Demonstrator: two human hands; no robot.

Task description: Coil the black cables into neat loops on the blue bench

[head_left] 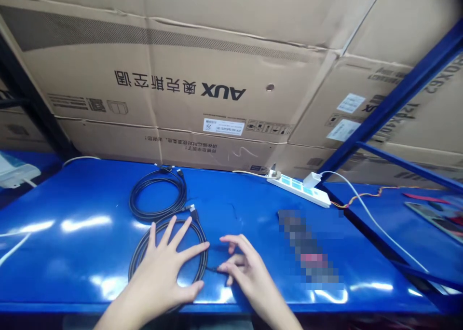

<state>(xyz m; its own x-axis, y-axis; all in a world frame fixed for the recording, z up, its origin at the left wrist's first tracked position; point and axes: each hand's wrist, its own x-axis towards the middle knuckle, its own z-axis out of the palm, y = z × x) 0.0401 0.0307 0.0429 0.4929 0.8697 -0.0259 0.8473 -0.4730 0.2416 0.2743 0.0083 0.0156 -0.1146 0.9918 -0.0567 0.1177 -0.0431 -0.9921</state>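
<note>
My left hand lies with fingers spread over a coiled black cable, pressing it against the blue tabletop. One end of that cable, a plug with a light metal tip, points up at the top of the coil. To the right of the coil, my right hand pinches a thin black tie that runs out from the coil's side. Part of the tie is hidden by the fingertips. A second coiled black cable lies just behind the first, its connectors at the top.
A white power strip with a plugged-in white adapter sits at the back right. A pixelated dark item lies right of my hands. Large cardboard boxes stand behind the blue table; a blue metal post slants at the right.
</note>
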